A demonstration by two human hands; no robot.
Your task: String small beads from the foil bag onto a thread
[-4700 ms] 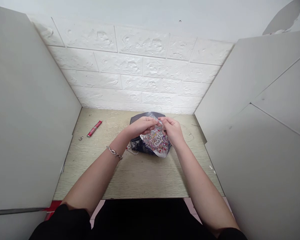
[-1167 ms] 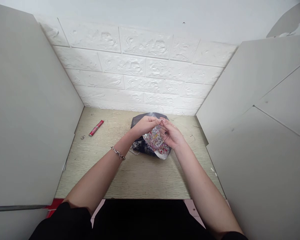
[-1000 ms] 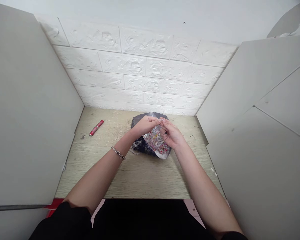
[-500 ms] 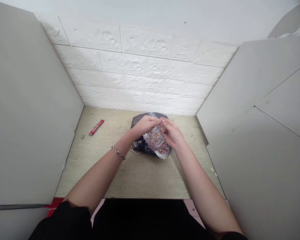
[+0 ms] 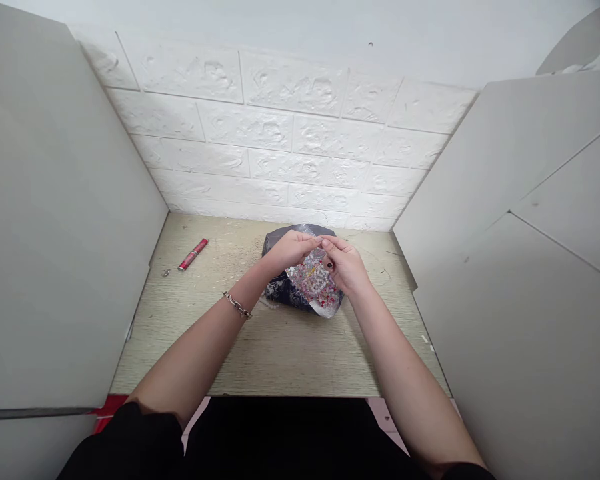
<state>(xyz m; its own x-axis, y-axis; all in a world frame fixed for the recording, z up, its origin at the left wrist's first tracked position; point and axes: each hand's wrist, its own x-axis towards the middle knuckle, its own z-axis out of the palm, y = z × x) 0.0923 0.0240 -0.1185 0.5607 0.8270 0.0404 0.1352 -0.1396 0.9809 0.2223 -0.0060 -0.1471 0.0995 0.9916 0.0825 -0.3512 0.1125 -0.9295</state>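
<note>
Both my hands meet above a dark, silver-lined bag (image 5: 293,300) whose opening shows many small coloured beads (image 5: 313,283). My left hand (image 5: 297,248) is closed in a pinch, its fingertips touching those of the other hand. My right hand (image 5: 344,263) also pinches, thumb against fingers. What lies between the fingertips is too small to make out. A strand of white beads (image 5: 269,303) peeks out at the bag's lower left side, partly covered by it.
On the left of the wooden tabletop (image 5: 290,360) lies a red tube (image 5: 193,255), with a small metallic bit (image 5: 166,273) beside it. Thin thread-like pieces (image 5: 386,272) lie to the right. Grey panels (image 5: 480,220) flank both sides, and a white brick-pattern wall (image 5: 290,133) stands behind.
My right-hand fingers have shifted slightly at the pinch, with the fingertips still together. The bag and the things on the table have stayed put.
</note>
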